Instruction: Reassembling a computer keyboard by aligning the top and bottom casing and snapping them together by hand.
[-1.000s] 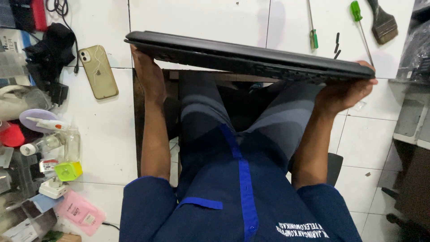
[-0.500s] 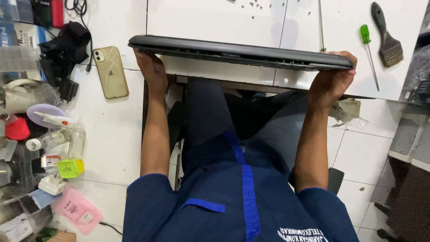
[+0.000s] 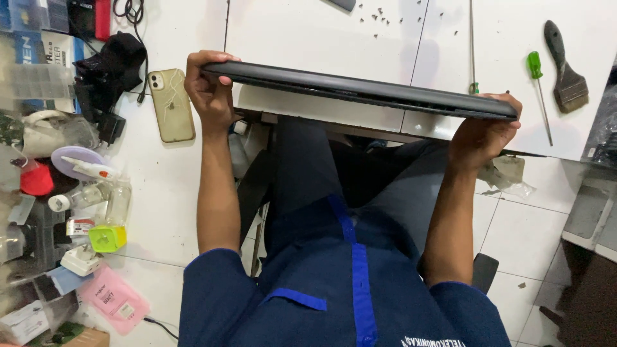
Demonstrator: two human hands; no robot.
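**Edge-on, a closed laptop held between both hands above the lap**

Right now, in the head view, I see the dark closed laptop (image 3: 360, 93) running almost straight across the upper middle of the frame, its long axis left to right and dipping a little toward the right end. It lies straight ahead of both hands, seen edge-on, over the near edge of the white table (image 3: 308, 38).

At the upper left of centre my left hand (image 3: 209, 90) clasps the laptop's left end, fingers curled over the top edge and thumb underneath. At the right of the frame my right hand (image 3: 482, 132) grips the other end the same way. Each hand sits at its own end, so neither is nearer.

Room around it: behind the laptop the table holds small loose screws (image 3: 385, 16); a green-handled screwdriver (image 3: 538, 87) and a brush (image 3: 565, 67) lie near the right end. A phone in a yellowish case (image 3: 171, 104) lies just beside the left hand, with clutter further left. Below the laptop are only my legs and the floor tiles.
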